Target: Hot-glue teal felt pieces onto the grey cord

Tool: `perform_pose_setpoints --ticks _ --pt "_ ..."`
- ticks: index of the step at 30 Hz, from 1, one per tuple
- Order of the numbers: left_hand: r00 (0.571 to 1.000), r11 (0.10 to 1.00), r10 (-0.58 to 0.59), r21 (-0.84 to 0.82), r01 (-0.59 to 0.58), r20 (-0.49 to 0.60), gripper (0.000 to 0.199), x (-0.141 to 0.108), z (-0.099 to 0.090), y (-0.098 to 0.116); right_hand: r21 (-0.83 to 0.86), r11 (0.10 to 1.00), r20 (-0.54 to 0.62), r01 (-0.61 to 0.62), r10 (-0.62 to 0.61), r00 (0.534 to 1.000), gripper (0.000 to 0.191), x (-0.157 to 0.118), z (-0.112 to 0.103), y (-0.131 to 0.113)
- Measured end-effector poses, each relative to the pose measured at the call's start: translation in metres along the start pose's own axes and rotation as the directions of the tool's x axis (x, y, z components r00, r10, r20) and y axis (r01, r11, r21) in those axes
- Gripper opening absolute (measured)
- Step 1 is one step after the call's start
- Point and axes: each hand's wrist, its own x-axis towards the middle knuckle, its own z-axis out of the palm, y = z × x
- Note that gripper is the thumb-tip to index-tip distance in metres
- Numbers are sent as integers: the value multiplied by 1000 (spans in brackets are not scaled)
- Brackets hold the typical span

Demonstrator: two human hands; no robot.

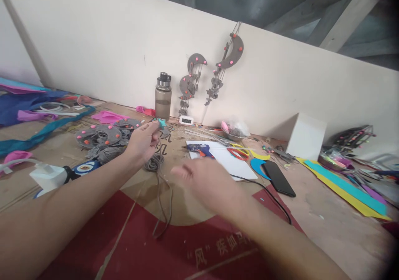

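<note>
My left hand [144, 141] is closed in a pinch, with a small teal star [161, 123] at its fingertips. Below it lies a bundle of grey cord [154, 162], and a loose loop of it runs down over the cardboard. My right hand [207, 182] is in the middle of the view, smeared by motion, so its fingers are unclear. Just beyond it a blue glue gun [199, 148] rests on a white board [232, 165]. Grey felt pieces with pink and orange pompoms [99, 136] lie left of my left hand.
Against the wall stand a water bottle [163, 97] and a small digital timer [186, 121]. Two grey moon hangings [232, 53] hang above. To the right are red-handled scissors [238, 154], a black phone [278, 179] and a black cable [277, 202]. A white plug [48, 176] sits at left.
</note>
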Motion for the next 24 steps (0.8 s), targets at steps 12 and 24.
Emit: perform_pose_setpoints --ticks 12,24 --pt "994 990 -46 139 33 94 21 -7 -1 -15 -99 821 209 -563 570 794 22 47 37 119" --pt "996 983 -86 164 82 19 22 -5 -3 -22 211 838 -92 -503 529 844 26 49 47 113"
